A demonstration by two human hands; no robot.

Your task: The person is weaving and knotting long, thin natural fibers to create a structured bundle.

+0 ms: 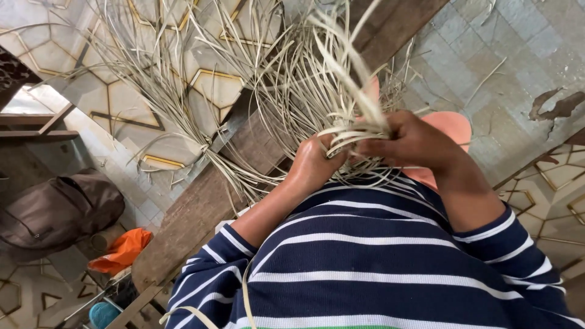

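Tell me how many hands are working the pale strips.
2. The left hand grips the woven strips from below at centre; the right hand pinches them from the right, just beside it. No other person's hands show, though the loose strips could hide something.

Strips (304,91) fanned out ahead of both hands, bundle (183,122) lay left on floor (506,55), bag (58,210) far left, plank (207,201) between.
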